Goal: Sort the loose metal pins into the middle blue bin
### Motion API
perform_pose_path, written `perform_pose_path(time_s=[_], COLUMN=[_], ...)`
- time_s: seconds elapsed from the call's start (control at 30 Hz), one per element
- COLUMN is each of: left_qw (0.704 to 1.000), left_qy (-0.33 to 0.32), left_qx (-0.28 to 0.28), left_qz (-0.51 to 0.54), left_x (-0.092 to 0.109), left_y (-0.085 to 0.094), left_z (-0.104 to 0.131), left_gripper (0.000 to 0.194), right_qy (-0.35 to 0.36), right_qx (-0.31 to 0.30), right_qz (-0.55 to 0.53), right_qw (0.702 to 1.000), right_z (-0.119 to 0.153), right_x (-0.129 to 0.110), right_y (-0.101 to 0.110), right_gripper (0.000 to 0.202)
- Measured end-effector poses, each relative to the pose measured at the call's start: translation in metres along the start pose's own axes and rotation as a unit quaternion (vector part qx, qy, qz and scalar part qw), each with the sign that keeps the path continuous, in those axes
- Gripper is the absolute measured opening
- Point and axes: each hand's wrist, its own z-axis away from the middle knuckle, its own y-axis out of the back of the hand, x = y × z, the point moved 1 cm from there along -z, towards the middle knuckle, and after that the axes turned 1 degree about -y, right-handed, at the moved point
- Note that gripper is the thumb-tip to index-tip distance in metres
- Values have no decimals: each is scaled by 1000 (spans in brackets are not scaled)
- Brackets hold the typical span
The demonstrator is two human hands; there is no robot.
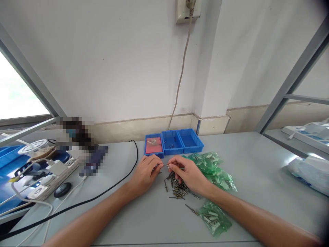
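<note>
My left hand (147, 171) and my right hand (185, 171) meet over the table, fingertips almost touching. Between them is a small metal pin (166, 166); my right thumb and fingers pinch its thicker end, and its thin end reaches my closed left fingertips. Partly hidden under my right hand lies a loose pile of similar metal pins (177, 192), each with a thicker collar. One more pin (191, 209) lies apart, nearer the front. Green plastic bags (215, 219) with metal and white pieces inside lie near my right forearm, several more beyond it.
Behind my hands stand three blue trays: one (162, 151) with a red sheet and a small clear bag, one (172, 151) with a few pins, one (191, 139) bare inside. A black cable (110, 188) crosses the left side. Power strips (52, 176) and a round black object (62, 189) sit there.
</note>
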Motion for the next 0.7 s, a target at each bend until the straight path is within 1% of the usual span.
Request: perform_pose_path(time_s=[0.2,0.37,0.5,0.7], left_qw=[1000,999,999,999], left_qy=[9,12,24,14], left_qx=[-22,-24,-27,-21], left_qz=[-13,-22,2,24], left_x=[0,-3,-4,-3], left_y=[-1,-3,-2,-1], left_z=[0,2,1,1], left_gripper=[27,31,28,24], right_qy=[-7,-5,4,6], right_qx=[0,-6,-5,-1], right_qz=[-6,8,20,27], right_qw=[1000,1000,1000,1000], right_z=[0,1,1,0], right_x=[2,1,-2,-4], right_y=[-1,0,0,2], right_gripper=[18,16,15,12])
